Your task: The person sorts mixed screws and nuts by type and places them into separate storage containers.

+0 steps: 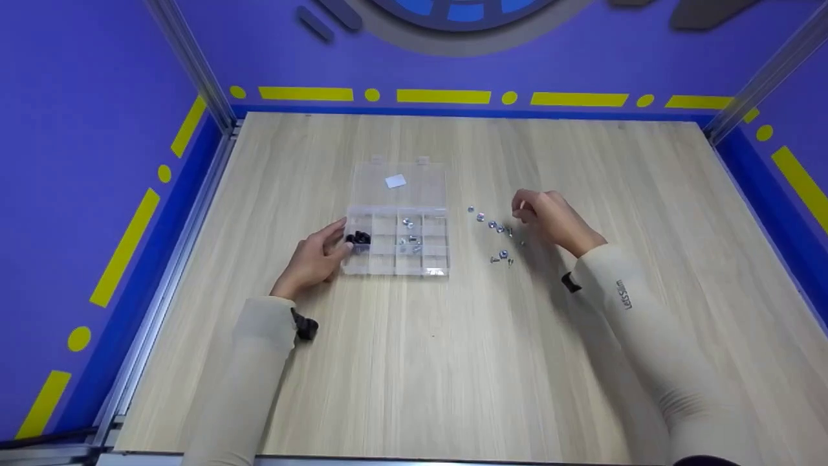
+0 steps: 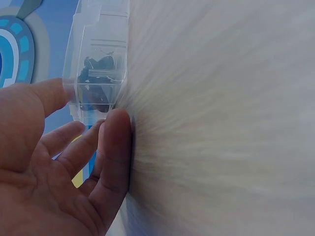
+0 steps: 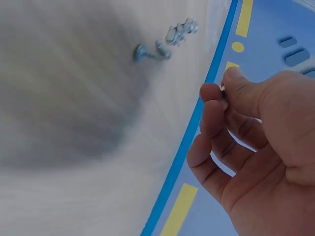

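Note:
A clear plastic compartment box (image 1: 383, 274) stands on the table with its lid (image 1: 424, 184) folded back. My left hand (image 1: 314, 259) holds its left side, thumb at the rim and fingers along the outer wall. Black pieces (image 1: 359, 238) fill a left compartment; silver hardware (image 1: 412, 241) lies in the third column. Right of the box, my right hand (image 1: 553, 217) is raised over the table. Its thumb and index finger pinch a small metal piece (image 3: 224, 92), mostly hidden by the fingertips. Loose nuts (image 1: 497, 226) and small screws (image 1: 495, 260) lie beside that hand.
A white label (image 1: 395, 181) is on the lid. The wooden table (image 1: 414, 362) is bounded by purple-blue panels (image 1: 446, 71) with yellow marks and metal frame posts at the corners. A black strap device (image 1: 305, 325) sits on the left wrist.

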